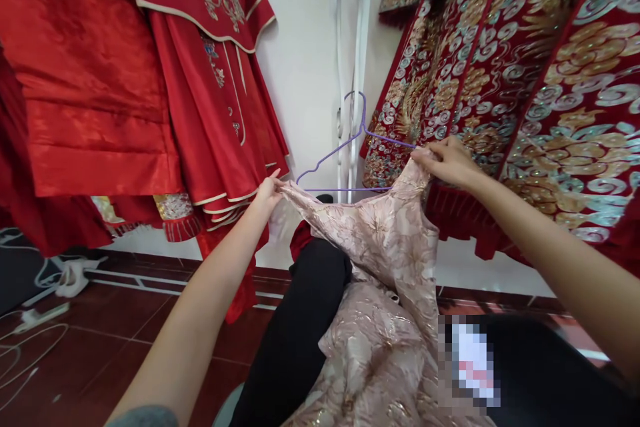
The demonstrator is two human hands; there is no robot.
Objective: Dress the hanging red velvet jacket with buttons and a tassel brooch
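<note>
A pale pink brocade dress point(385, 233) with a gold floral pattern spreads from between my hands down over my lap. My left hand point(270, 190) pinches its left shoulder strap. At the other shoulder, my right hand point(445, 159) grips the strap beside the end of a purple hanger point(333, 150). The hanger's right arm runs to the dress's right shoulder, while its left end shows just above the neckline near my left hand. Its hook rises in front of white upright poles; whether it hangs on anything I cannot tell.
Red embroidered garments point(200, 100) hang at the left, and heavily sequinned red ones point(525, 80) at the right. White poles point(350, 47) stand against the wall between them. White shoes point(73, 279) and cables point(35, 340) lie on the dark red tiled floor at the left.
</note>
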